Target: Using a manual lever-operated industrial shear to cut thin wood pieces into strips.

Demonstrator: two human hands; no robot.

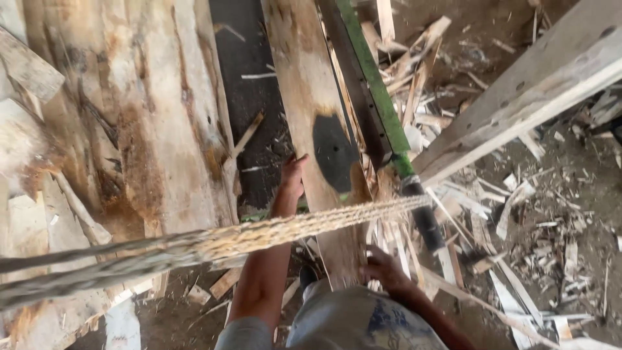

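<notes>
Both hands, left hand (293,175) and right hand (383,269), clamp the long pale wooden plank (311,97); it looks stiff, heavy and splintery, best held by its edges.

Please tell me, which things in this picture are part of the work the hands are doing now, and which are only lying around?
In the work:
- wooden plank, with a dark patch
- left hand, on the plank's left edge
- right hand, at the plank's near end

Only lying around:
- wood scraps on the ground
- thick rope across the view
- green bar
- big log
- grey beam
</notes>
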